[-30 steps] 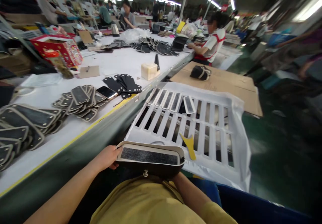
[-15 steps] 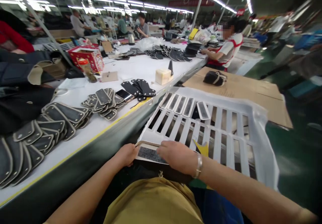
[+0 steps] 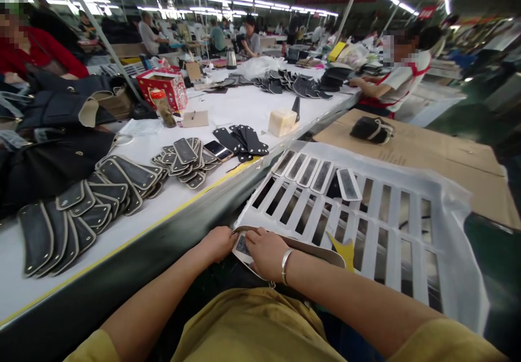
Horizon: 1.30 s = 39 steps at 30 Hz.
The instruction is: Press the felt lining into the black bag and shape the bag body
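A pale-edged piece with a dark grey strip [image 3: 243, 246] lies at the near edge of a white slotted tray [image 3: 313, 210]. My left hand [image 3: 220, 243] pinches its left corner, thumb and fingers closed. My right hand [image 3: 264, 253], with a bracelet at the wrist, lies over the strip with its fingers stretched and close together, pressing on it. A long beige-backed flap [image 3: 321, 252] shows beyond my right wrist. Several white-framed grey strips [image 3: 323, 177] sit along the tray's far left part, one of them askew [image 3: 349, 184]. A yellow pointed piece [image 3: 345, 252] rests on the tray.
On the white table [image 3: 228, 101] at left are stacked dark panels [image 3: 130, 175], a phone [image 3: 218, 150], black pieces [image 3: 248, 139], a pale block [image 3: 282, 122] and a red box [image 3: 163, 88]. Cardboard [image 3: 431, 150] bears a black bundle [image 3: 371, 129]. A person [image 3: 401, 80] works at the table's right side.
The view has turned left, so the scene sits farther right. My right hand has moved left along the strip, nearer my left hand, and the long flap now shows beyond its wrist.
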Motion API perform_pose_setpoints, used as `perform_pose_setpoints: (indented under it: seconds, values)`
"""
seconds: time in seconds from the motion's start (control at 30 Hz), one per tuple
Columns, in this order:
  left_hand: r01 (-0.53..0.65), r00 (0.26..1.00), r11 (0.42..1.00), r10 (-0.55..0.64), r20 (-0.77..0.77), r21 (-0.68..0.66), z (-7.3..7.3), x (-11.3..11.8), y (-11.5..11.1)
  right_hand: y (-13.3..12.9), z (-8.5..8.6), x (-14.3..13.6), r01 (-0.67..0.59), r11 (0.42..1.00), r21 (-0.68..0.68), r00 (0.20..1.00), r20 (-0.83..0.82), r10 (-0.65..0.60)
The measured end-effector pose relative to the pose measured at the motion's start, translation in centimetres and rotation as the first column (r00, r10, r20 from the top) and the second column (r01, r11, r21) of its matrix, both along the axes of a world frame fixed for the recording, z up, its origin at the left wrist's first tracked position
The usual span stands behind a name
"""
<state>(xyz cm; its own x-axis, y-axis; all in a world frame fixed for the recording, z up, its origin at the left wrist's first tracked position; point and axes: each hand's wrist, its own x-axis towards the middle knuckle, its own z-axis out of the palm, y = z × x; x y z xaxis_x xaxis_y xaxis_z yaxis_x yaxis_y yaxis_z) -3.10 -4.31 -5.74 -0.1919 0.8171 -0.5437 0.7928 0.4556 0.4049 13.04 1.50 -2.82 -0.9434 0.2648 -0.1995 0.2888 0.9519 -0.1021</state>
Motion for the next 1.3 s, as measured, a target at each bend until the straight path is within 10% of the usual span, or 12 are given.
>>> perform_pose_setpoints:
  seconds: [0.27,0.47,0.6,1.3]
  values:
    - [0.054,0.977,0.995,-0.035,-0.208,0.087,0.8,1.3,-0.9,-1.0,-0.1,1.2,0.045,0.999,-0.016,0.995,-0.087,-0.046]
    - [-0.11,0.944,0.994,0.11,0.312,-0.019,1.2,-0.2,-2.2,-0.6,-0.5,1.8,0.084,0.991,-0.108,0.988,-0.122,-0.097]
    - [-0.144,0.906,0.99,0.135,0.4,-0.01,0.9,-0.4,-1.9,-0.6,-0.7,1.9,0.114,0.984,-0.136,0.98,-0.145,-0.134]
    - [-0.025,0.972,0.999,0.033,0.234,-0.037,0.3,0.0,-1.3,0.6,-1.5,2.6,-0.018,0.991,-0.136,0.987,-0.159,-0.004]
